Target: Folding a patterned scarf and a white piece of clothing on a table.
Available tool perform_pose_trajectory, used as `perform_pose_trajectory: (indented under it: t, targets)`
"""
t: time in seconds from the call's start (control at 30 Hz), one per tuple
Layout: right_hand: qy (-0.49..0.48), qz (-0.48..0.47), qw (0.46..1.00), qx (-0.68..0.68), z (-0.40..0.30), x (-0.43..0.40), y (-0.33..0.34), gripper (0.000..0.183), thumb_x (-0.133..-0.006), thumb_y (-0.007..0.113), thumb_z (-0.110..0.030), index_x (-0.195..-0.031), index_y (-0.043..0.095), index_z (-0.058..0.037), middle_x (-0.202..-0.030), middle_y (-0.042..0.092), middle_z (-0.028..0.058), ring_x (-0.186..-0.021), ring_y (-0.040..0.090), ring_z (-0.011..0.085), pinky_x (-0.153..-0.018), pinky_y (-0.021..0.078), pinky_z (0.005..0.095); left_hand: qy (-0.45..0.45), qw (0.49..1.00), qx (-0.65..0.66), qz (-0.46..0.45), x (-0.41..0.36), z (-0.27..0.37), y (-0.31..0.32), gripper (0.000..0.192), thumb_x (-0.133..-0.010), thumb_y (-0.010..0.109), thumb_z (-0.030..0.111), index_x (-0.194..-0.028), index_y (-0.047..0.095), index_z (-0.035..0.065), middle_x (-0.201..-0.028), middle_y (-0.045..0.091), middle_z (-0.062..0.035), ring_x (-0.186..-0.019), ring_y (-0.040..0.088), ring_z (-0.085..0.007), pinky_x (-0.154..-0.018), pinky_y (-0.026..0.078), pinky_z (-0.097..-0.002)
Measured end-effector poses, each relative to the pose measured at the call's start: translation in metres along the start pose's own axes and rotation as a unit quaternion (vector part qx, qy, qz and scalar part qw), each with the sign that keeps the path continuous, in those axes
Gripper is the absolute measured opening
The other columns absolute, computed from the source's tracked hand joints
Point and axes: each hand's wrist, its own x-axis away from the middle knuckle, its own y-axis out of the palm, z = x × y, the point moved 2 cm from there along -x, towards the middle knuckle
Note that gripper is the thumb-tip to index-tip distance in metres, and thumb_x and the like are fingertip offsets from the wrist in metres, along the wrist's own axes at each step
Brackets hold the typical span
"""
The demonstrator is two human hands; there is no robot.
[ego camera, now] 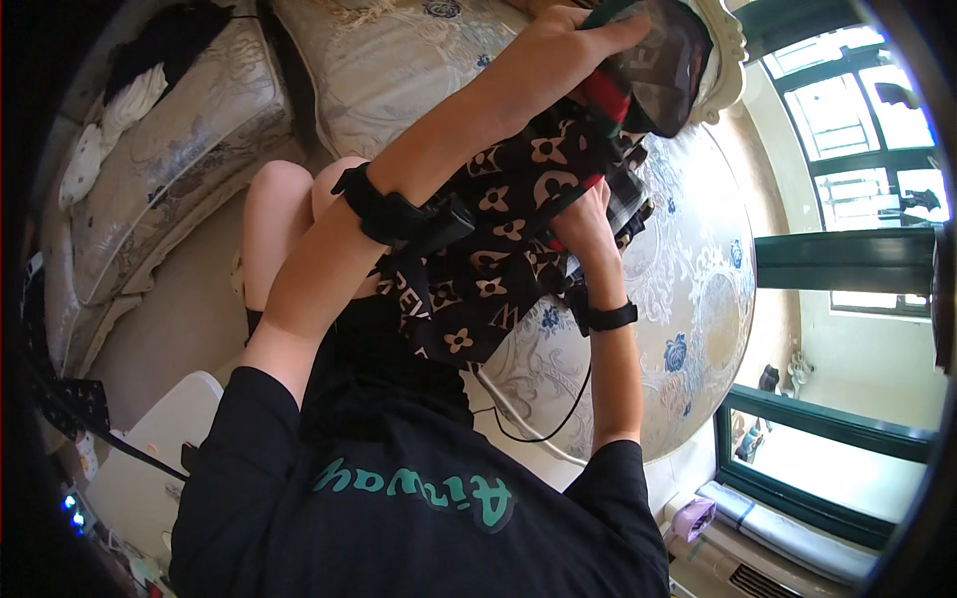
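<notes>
A black cloth item (493, 247) with tan flower and monogram patterns spreads over my lap and the edge of the bed. My left hand (605, 34) reaches across to the upper right and grips its far end. There, a dark, see-through panel (665, 71) bearing letters and a red-and-green band (607, 96) show. My right hand (587, 220) is at the cloth's right side, with its fingers partly hidden under the folds. Beside that hand lies grey checked fabric (624, 202). What the right fingers hold is hidden.
The bed's pale floral cover (688, 299) curves along the right, near a carved cream headboard (729, 60). A cushioned sofa (187, 164) stands at left. A thin black cable (568, 426) hangs below my right forearm. A white chair or table (149, 456) is at lower left.
</notes>
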Motion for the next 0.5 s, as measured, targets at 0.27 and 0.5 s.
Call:
perform_pose_trajectory:
  t: [0.27,0.5]
  targets:
    - [0.145,0.172,0.968,-0.114,0.017,0.001,-0.011,0.054,-0.078,0.071,-0.009,-0.125,0.046,0.0048,-0.11,0.055,0.0279,-0.107,0.054,0.0458,-0.095,0.0453,0.0472,0.024,0.996,0.067,0.054,0.004,0.008,-0.016,0.038,-0.104,0.056,0.035,-0.107,0.07,-0.0005,-0.088,0.071,-0.0022,-0.072,0.063,-0.0073,-0.063,0.047,-0.0219]
    - [0.368,0.048,0.784,-0.497,0.051,0.016,-0.036,0.014,-0.09,0.067,-0.014,-0.093,0.067,0.0,-0.079,0.064,-0.0002,-0.064,0.055,0.0098,-0.059,0.0452,0.0271,0.026,0.995,0.081,0.054,0.005,0.006,-0.019,0.037,-0.104,0.055,0.034,-0.106,0.07,-0.0003,-0.089,0.072,-0.0032,-0.071,0.065,-0.0088,-0.064,0.05,-0.0225]
